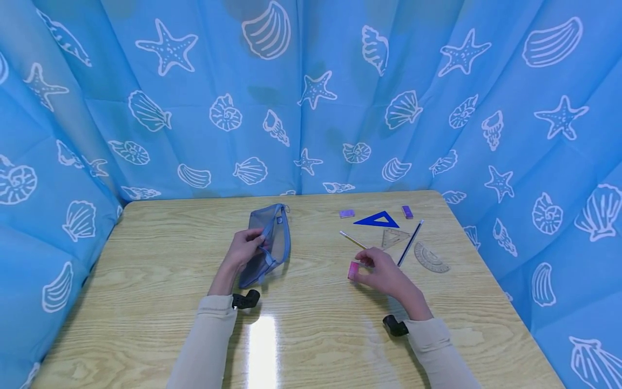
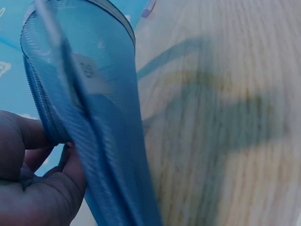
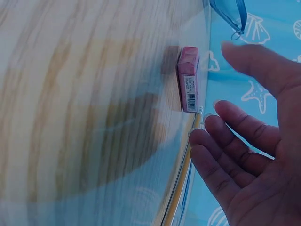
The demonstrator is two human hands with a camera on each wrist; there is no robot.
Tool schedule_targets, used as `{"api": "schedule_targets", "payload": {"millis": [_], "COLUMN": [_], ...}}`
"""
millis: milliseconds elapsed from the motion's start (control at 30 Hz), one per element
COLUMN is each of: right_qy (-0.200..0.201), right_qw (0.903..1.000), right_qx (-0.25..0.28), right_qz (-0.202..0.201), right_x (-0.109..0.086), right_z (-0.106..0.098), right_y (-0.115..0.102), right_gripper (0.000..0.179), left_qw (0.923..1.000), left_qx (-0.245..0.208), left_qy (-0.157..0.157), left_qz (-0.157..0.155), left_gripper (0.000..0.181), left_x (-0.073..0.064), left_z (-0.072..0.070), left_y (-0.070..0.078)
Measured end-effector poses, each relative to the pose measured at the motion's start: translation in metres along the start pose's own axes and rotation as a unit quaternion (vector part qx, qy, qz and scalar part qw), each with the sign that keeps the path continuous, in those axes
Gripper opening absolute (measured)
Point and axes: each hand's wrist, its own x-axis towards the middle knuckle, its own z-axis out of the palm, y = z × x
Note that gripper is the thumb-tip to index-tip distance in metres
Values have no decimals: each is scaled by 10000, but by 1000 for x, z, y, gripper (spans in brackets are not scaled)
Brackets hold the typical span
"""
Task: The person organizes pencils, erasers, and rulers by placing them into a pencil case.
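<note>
My left hand (image 1: 243, 248) pinches the side of a blue mesh pencil case (image 1: 278, 237), holding it tilted up over the left-centre of the table. In the left wrist view, the thumb and fingers grip the pencil case (image 2: 108, 117) near its zip, and the zip's edges stand apart. My right hand (image 1: 384, 273) is at a pink eraser (image 1: 352, 270). The right wrist view shows a gap between the spread, slightly bent fingers and the eraser (image 3: 189, 80), which lies on the table with its barcode label showing.
Around the right hand lie a yellow-striped pencil (image 1: 352, 239), a dark pencil (image 1: 411, 241), a clear set square (image 1: 391, 232) and a clear protractor (image 1: 427, 259). Farther back are a blue set square (image 1: 369, 220), one purple eraser (image 1: 346, 213) and another purple eraser (image 1: 407, 212). A blue curtain (image 1: 330, 135) borders the table.
</note>
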Motion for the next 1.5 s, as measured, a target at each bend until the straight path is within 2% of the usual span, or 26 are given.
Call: {"api": "schedule_targets", "payload": {"millis": [167,300,500,900,1067,1167,1333,1500], "right_qy": [-211,-345,-423,-321,-289,-242,-144,39], "right_qw": [9994,9984,9977,9976,9985,9995,9995,9984], "right_qx": [-274,-449,-518,-605,-441,-172,279,545], "right_qz": [63,19,53,-112,-128,-106,-37,-153], "right_x": [3,6,7,6,6,6,5,4], "right_z": [2,2,3,4,6,6,6,7], "right_y": [-1,0,1,4,7,8,9,11], "right_gripper": [54,58,56,43,39,39,42,48], "left_qw": [9997,9997,9997,10000,9999,9999,9999,10000], "left_qx": [247,235,239,41,59,33,64,-58], "left_qy": [-51,-6,26,-48,-103,-106,-45,1], "left_qz": [-66,-101,-63,22,46,72,103,75], "left_gripper": [31,30,29,32,33,33,33,33], "left_x": [0,-1,-2,-4,-6,-6,-4,-4], "left_z": [0,0,0,-3,-4,-3,-4,-5], "left_y": [3,4,4,8,9,9,8,8]}}
